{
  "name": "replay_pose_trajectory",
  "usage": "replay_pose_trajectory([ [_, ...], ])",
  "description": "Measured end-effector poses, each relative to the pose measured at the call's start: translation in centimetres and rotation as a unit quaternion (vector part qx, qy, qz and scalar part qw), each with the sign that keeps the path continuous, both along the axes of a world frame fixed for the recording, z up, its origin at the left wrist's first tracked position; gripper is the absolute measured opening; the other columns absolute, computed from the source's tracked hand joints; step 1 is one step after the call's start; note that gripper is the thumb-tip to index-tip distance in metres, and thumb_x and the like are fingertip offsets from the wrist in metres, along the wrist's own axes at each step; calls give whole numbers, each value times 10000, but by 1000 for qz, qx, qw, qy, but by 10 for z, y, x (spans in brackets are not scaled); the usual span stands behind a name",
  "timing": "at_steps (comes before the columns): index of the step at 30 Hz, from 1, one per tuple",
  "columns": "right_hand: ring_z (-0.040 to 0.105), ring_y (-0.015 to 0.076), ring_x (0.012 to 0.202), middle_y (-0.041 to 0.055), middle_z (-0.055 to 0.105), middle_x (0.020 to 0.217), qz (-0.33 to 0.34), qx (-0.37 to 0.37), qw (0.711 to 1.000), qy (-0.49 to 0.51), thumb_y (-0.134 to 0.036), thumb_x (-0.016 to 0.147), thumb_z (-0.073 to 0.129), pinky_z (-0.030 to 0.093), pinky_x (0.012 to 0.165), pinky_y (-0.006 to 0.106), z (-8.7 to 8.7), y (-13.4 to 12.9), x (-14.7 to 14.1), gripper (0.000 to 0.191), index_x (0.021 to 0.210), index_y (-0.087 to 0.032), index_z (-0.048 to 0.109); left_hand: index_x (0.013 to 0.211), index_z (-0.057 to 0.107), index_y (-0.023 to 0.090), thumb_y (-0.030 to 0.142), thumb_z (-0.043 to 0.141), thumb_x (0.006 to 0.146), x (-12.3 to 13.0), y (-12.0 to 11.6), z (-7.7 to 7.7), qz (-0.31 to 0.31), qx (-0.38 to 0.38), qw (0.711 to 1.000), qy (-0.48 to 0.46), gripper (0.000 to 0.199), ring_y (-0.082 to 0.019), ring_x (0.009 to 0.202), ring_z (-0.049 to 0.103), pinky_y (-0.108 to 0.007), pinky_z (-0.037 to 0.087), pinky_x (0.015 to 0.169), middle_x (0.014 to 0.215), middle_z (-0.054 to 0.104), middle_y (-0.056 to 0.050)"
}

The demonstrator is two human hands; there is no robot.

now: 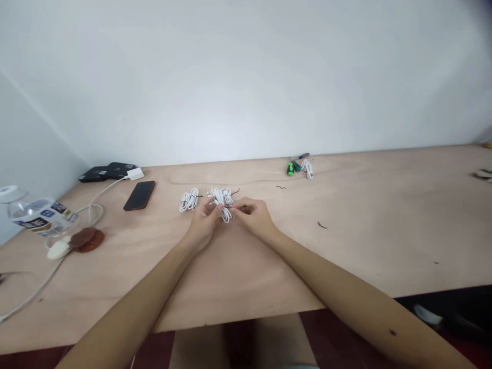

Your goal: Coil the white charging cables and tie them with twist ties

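On my feed, just below left of frame centre, the left hand (pixel 206 216) pinches 1 coiled white plastic-sheathed cable (pixel 226 215), the right hand (pixel 251 214) its thin black twist tie (pixel 228 206); I'd keep coils firm, tie taut.

Slim bare left forearm (pixel 149 300), bare right forearm (pixel 334 271) with small dark mark (pixel 392 332), bare left hand (pixel 202 223), bare right hand (pixel 255 216)

Right of the smooth dark phone (pixel 139 196), plastic-looking matt white cables (pixel 226 215); left, a clear plastic bottle (pixel 40 216); beneath, matt wood-grained desk (pixel 238 277).
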State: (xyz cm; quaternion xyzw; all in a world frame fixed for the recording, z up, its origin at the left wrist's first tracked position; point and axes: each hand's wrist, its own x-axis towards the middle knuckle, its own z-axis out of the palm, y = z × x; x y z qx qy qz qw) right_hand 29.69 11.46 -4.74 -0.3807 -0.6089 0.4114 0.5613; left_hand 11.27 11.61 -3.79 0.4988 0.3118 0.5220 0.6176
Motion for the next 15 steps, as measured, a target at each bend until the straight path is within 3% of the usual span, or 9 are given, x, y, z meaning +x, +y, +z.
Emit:
replay_pose_trajectory([
  [4, 559, 194, 711, 38, 645, 802, -82, 130, 981, -120, -261, 890, 702, 465, 683, 342, 6, -8, -1, 67, 882, -234, 763, 1225, 700, 247, 429, 842, 877, -2, -2, 0, -100, -102, 990, -2, 417, -190, 934, 710, -335, 598, 803, 1159, 732, -83],
  [7, 600, 225, 824, 58, 652, 892, -78, 183, 968, -150, -210, 903, 672, 504, 777, 372, 11, -12, 3, 71, 908, -248, 732, 1190, 749, 235, 402, 857, 868, -5, -2, 1, -163, -109, 980, 23, 378, -185, 899, 702, -285, 566, 711, 1129, 742, -97],
  [11, 614, 266, 1007, 81, 665, 1008, -58, 237, 951, -188, -198, 887, 701, 502, 941, 433, 14, -11, 8, 70, 922, -254, 722, 1230, 776, 228, 368, 855, 867, -10, 1, 0, -171, -81, 980, 62, 397, -209, 932, 711, -274, 556, 689, 1188, 749, -127],
  [15, 612, 286, 1137, 88, 699, 1143, -63, 201, 959, -191, -177, 832, 730, 430, 1084, 492, 17, -5, 10, 60, 843, -236, 733, 1199, 802, 191, 344, 871, 839, -14, 2, 0, -154, -33, 978, 140, 397, -240, 953, 725, -302, 577, 734, 1142, 774, -145],
])
